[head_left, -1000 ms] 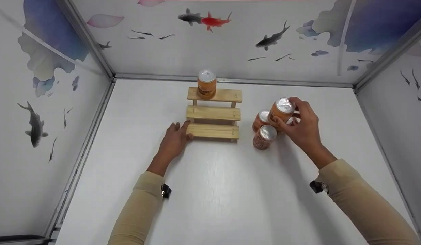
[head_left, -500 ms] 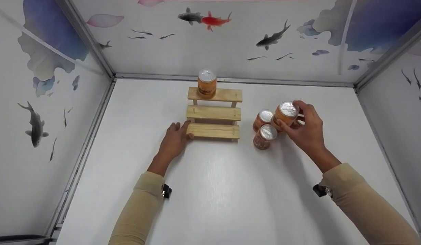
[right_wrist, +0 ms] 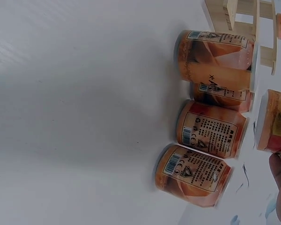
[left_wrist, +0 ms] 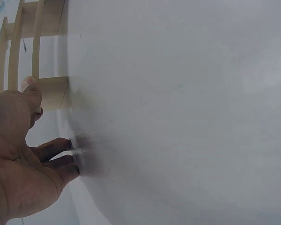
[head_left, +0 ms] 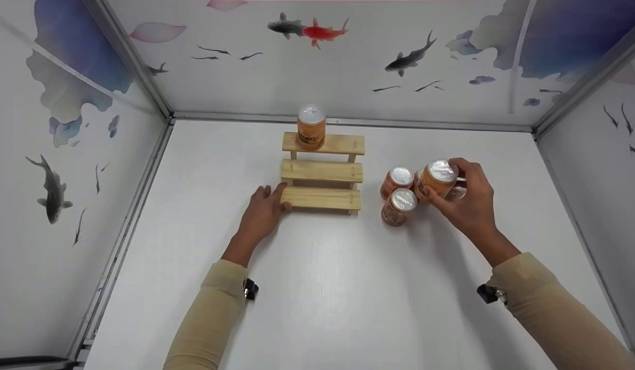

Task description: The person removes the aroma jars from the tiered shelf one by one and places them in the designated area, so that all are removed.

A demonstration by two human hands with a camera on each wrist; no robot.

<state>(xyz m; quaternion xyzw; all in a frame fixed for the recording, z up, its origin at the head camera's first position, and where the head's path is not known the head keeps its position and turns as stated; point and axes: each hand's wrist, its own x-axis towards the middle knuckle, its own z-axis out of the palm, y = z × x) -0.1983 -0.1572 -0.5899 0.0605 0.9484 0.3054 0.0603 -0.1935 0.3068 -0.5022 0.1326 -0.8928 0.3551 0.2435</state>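
Right grip (head_left: pixel 469 203) holds one can (head_left: pixel 437 180), four cans (right_wrist: pixel 208 130) below, one can (head_left: pixel 311 134) on rack (head_left: pixel 322 170).

There are six cans (head_left: pixel 312 134), one at twelve o'clock and five near three, one wooden rack (head_left: pixel 322 198) with three shelves (head_left: pixel 322 170), one left hand (head_left: pixel 261 213) at eight, one right hand (head_left: pixel 470 204) at three.

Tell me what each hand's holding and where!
The right hand holds an orange can by its sides. The left hand grips the wooden rack by the left end of its bottom step.
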